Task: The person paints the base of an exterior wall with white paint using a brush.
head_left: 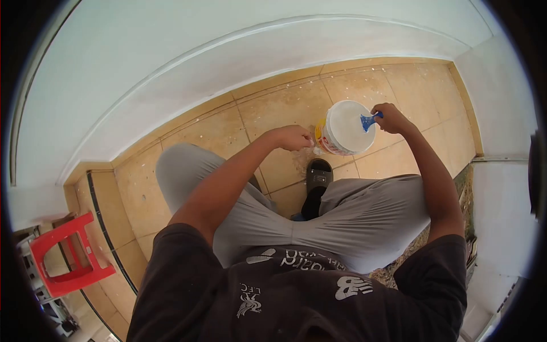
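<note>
A white bucket (351, 126) with yellow and red print on its side stands on the tiled floor in front of me, with white material inside. My right hand (393, 118) grips the handle of a blue scraper (369, 121), whose white-spattered wide end is over the bucket's opening. Left of the bucket, my left hand (293, 138) is closed, its fingertips pinching crumpled clear plastic (313, 149) beside the bucket's wall. Part of that plastic is hidden by the fingers.
White spots are scattered over the tan tiles (285, 105). A white wall (256, 51) rises ahead, with a tile skirting along its base. One sandalled foot (319, 176) is close to the bucket. A red plastic stool (68, 253) stands at the far left, past a dark-edged step.
</note>
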`<state>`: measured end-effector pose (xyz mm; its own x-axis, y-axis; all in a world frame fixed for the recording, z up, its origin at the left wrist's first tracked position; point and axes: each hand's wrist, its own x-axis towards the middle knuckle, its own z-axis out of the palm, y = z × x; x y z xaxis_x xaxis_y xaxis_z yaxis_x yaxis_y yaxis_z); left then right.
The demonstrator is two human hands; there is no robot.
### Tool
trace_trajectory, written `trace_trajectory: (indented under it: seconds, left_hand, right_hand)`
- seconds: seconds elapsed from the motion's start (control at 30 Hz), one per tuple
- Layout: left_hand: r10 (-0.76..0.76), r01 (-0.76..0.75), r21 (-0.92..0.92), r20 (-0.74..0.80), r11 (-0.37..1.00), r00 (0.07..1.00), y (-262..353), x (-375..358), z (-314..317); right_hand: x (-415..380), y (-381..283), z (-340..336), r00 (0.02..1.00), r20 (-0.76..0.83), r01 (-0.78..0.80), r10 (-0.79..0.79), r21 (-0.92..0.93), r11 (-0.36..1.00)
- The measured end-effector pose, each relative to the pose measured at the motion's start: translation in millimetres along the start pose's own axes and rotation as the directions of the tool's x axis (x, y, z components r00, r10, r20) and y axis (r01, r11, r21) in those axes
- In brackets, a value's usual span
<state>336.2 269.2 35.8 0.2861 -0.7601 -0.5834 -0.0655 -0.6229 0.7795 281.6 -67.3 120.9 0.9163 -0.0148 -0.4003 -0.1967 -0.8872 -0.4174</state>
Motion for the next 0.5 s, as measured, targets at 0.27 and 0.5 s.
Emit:
trace_trajectory:
  seconds: [0.27, 0.5]
  left_hand:
    - [0.002, -0.386, -0.813, -0.428, 0.436, 0.904, -52.2, 212.3, 104.2]
    - [-0.299, -0.237, -0.914, -0.339, 0.330, 0.892, 0.0, 99.8, 102.8]
  right_hand:
    - [10.4, 7.5, -2.7, 0.997, 0.008, 0.074, -0.074, 0.065, 0.995]
    - [5.1, 9.4, 0.7, 0.999, 0.047, 0.011, -0.017, 0.122, 0.992]
